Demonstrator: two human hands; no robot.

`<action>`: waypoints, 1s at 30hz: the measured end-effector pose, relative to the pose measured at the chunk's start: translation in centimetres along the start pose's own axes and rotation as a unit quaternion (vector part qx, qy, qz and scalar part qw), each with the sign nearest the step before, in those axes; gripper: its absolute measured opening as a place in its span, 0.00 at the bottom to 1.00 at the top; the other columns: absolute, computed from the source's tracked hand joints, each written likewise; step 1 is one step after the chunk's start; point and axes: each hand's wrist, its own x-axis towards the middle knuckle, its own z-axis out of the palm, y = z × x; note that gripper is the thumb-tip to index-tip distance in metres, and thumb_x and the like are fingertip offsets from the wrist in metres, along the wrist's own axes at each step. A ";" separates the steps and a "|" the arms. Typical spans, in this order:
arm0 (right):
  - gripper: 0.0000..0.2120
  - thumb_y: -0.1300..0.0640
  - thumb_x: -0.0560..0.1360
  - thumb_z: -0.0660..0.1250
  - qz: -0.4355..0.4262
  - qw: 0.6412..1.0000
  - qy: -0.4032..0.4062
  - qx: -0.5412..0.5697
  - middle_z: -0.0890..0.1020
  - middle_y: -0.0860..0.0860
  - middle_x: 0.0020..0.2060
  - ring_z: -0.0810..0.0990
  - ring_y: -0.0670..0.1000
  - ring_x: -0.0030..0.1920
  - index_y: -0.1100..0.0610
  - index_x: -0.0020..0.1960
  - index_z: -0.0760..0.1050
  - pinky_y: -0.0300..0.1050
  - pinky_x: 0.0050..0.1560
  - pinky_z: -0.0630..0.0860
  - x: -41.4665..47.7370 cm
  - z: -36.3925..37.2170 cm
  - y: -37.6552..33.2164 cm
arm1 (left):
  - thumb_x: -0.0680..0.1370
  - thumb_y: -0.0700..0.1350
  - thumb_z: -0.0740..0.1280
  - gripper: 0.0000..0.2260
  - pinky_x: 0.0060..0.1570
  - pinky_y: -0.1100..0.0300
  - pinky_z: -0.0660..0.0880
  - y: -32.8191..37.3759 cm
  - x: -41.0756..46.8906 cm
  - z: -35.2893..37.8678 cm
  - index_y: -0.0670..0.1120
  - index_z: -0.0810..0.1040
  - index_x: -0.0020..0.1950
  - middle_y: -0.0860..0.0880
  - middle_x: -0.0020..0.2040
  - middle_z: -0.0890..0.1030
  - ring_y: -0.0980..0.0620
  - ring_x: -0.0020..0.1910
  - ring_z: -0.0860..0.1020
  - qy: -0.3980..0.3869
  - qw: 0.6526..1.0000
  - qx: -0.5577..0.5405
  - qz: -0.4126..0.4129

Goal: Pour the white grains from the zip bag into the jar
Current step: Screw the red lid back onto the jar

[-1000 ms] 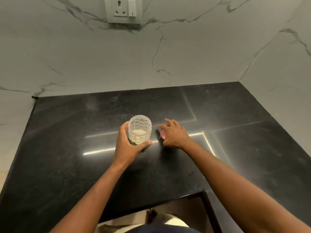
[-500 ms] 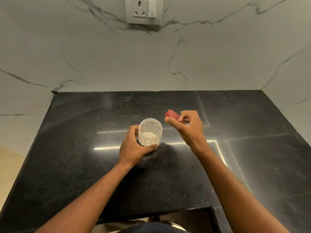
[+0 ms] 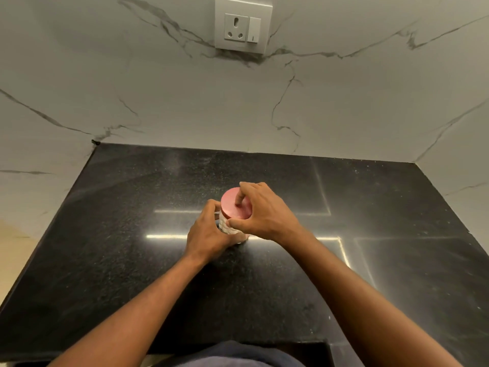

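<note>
A clear patterned jar [image 3: 225,227] with white grains inside stands upright in the middle of the black counter [image 3: 119,247]. My left hand [image 3: 209,235] wraps around its left side and holds it. A red lid [image 3: 232,205] sits on top of the jar. My right hand [image 3: 260,211] grips the lid from the right, with fingers over its top and thumb at its front edge. Most of the jar's body is hidden behind my hands. No zip bag is in view.
Marble walls close the counter at the back and on the right. A white socket with a switch [image 3: 243,25] is on the back wall. The counter's front edge runs along the bottom, near my dark clothing [image 3: 232,356].
My right hand picked the red lid up from the counter beside the jar, lifted it, and set it on the jar's mouth. My left hand kept its hold on the jar.
</note>
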 end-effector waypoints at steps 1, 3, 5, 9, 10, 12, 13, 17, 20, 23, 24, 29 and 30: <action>0.25 0.40 0.69 0.77 0.009 1.000 -0.014 0.000 0.78 0.47 0.61 0.74 0.50 0.60 0.47 0.59 0.71 0.42 0.49 0.72 0.2 -0.1 0.0 | 0.58 0.66 0.83 0.36 0.53 0.51 0.82 0.0 0.0 -0.1 0.64 0.66 0.57 0.61 0.58 0.80 0.55 0.56 0.81 0.001 1.000 0.004 0.001; 0.34 0.39 0.69 0.77 0.018 0.999 -0.046 -0.009 0.77 0.47 0.64 0.73 0.49 0.60 0.46 0.69 0.68 0.44 0.52 0.74 0.6 -0.4 0.0 | 0.58 0.68 0.82 0.36 0.51 0.53 0.82 0.1 -0.1 -0.2 0.63 0.66 0.57 0.61 0.58 0.80 0.56 0.55 0.80 0.001 1.000 0.010 0.004; 0.38 0.38 0.69 0.76 0.012 0.997 -0.061 -0.048 0.76 0.48 0.66 0.73 0.50 0.64 0.44 0.74 0.66 0.46 0.55 0.75 1.1 -0.7 -0.1 | 0.59 0.69 0.82 0.36 0.48 0.58 0.79 0.2 -0.1 -0.2 0.63 0.66 0.58 0.61 0.58 0.79 0.56 0.55 0.80 -0.002 1.000 0.014 0.006; 0.42 0.23 0.65 0.68 0.043 0.986 -0.053 -0.153 0.76 0.50 0.60 0.76 0.52 0.58 0.45 0.72 0.70 0.48 0.48 0.76 1.9 -0.5 -0.7 | 0.58 0.70 0.81 0.35 0.42 0.58 0.79 0.3 -0.2 -0.1 0.62 0.66 0.55 0.62 0.55 0.80 0.58 0.51 0.80 0.004 1.000 0.018 0.003; 0.44 0.19 0.64 0.64 0.059 0.980 -0.041 -0.183 0.77 0.51 0.56 0.78 0.53 0.53 0.48 0.69 0.72 0.48 0.45 0.74 2.1 -0.4 -0.9 | 0.58 0.69 0.81 0.35 0.41 0.56 0.81 0.3 -0.3 -0.1 0.61 0.66 0.54 0.61 0.54 0.80 0.57 0.50 0.81 0.007 1.000 0.020 0.007; 0.45 0.16 0.65 0.56 0.085 0.968 -0.025 -0.235 0.79 0.52 0.47 0.78 0.53 0.43 0.54 0.59 0.74 0.47 0.40 0.71 2.6 -0.4 -1.5 | 0.58 0.69 0.81 0.35 0.45 0.53 0.83 0.3 -0.4 -0.1 0.62 0.67 0.56 0.62 0.56 0.80 0.56 0.52 0.81 0.011 1.000 0.020 0.015; 0.42 0.16 0.68 0.54 0.099 0.962 -0.026 -0.251 0.78 0.52 0.41 0.77 0.52 0.39 0.55 0.53 0.74 0.47 0.39 0.71 2.9 -0.5 -1.6 | 0.58 0.68 0.81 0.36 0.48 0.53 0.82 0.3 -0.4 -0.2 0.62 0.67 0.58 0.62 0.58 0.79 0.56 0.54 0.80 0.010 1.000 0.019 0.015; 0.35 0.26 0.79 0.51 0.129 0.964 -0.045 -0.226 0.75 0.50 0.28 0.76 0.50 0.30 0.56 0.34 0.72 0.44 0.33 0.72 3.6 -1.6 -1.2 | 0.58 0.68 0.82 0.36 0.53 0.48 0.83 0.1 -0.4 -0.3 0.61 0.66 0.56 0.61 0.57 0.79 0.54 0.55 0.81 0.009 1.000 0.025 0.009; 0.32 0.32 0.83 0.51 0.125 0.972 -0.061 -0.188 0.75 0.50 0.27 0.74 0.49 0.28 0.54 0.33 0.71 0.42 0.30 0.67 2.8 -2.1 -0.5 | 0.59 0.67 0.82 0.36 0.53 0.48 0.83 0.0 -0.4 -0.2 0.61 0.66 0.56 0.61 0.56 0.79 0.54 0.54 0.80 0.013 1.000 0.024 0.008; 0.28 0.37 0.85 0.52 0.115 0.972 -0.086 -0.188 0.74 0.50 0.29 0.73 0.49 0.29 0.52 0.34 0.68 0.44 0.31 0.69 1.4 -2.0 -0.2 | 0.59 0.66 0.82 0.36 0.53 0.48 0.83 0.1 -0.3 0.0 0.59 0.66 0.58 0.58 0.57 0.79 0.52 0.55 0.81 0.015 0.999 0.030 0.011; 0.26 0.38 0.85 0.52 0.110 0.970 -0.091 -0.197 0.74 0.50 0.29 0.73 0.49 0.30 0.52 0.34 0.67 0.45 0.34 0.71 0.9 -1.8 -0.3 | 0.59 0.66 0.83 0.36 0.53 0.48 0.83 0.1 -0.3 0.1 0.58 0.66 0.58 0.58 0.57 0.79 0.52 0.55 0.81 0.018 0.999 0.031 0.010; 0.20 0.45 0.79 0.60 0.055 0.983 -0.040 -0.168 0.74 0.49 0.28 0.73 0.50 0.30 0.52 0.32 0.70 0.45 0.32 0.70 -0.5 -1.0 -1.2 | 0.59 0.66 0.82 0.37 0.51 0.49 0.84 0.1 -0.2 0.1 0.59 0.66 0.58 0.58 0.56 0.80 0.52 0.53 0.82 0.018 0.999 0.031 0.008; 0.15 0.45 0.77 0.63 0.024 0.986 -0.026 -0.160 0.77 0.48 0.32 0.76 0.49 0.34 0.51 0.36 0.75 0.45 0.35 0.73 -0.4 -1.4 -1.6 | 0.59 0.66 0.82 0.37 0.51 0.49 0.84 0.0 -0.2 0.1 0.59 0.66 0.58 0.58 0.56 0.80 0.53 0.53 0.82 0.014 0.999 0.031 0.007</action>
